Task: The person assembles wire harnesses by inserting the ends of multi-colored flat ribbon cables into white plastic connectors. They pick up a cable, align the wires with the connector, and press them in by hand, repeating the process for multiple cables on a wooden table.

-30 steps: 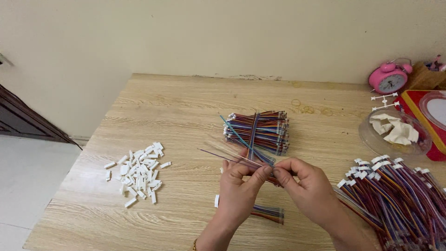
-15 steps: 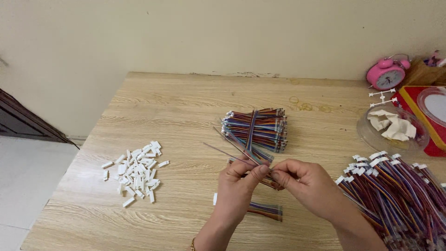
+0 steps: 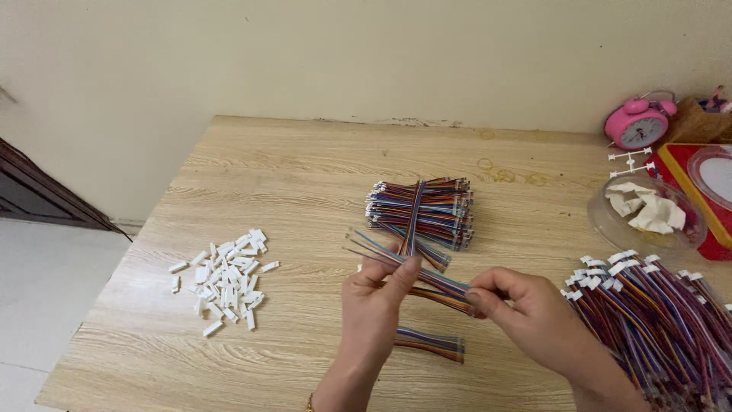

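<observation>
Head view: both hands sit low centre over the desk (image 3: 305, 175). Left hand (image 3: 377, 297) is closed, pinching a thin strip of coloured wires (image 3: 423, 276) near its loose end; the bare tips fan out toward 10 o'clock. Right hand (image 3: 526, 305) is closed on the same strip at its other end, at 3 o'clock from the left hand. The strip hangs just above the desk, slightly bowed.

Handling, as a guess: very light, soft and floppy, thin insulation a bit slick; grip near the ends, not mid-span, or it sags and splays.

Tied wire bundle (image 3: 423, 210) lies at 12 o'clock from the hands, a short wire piece (image 3: 431, 343) just below them. White plastic connectors (image 3: 229, 278) are heaped at 9 o'clock, well apart. Finished wires with white ends (image 3: 648, 320) pile at 3 o'clock. Clear dish (image 3: 602, 221) and pink alarm clock (image 3: 637, 126) sit at 2 o'clock.
</observation>
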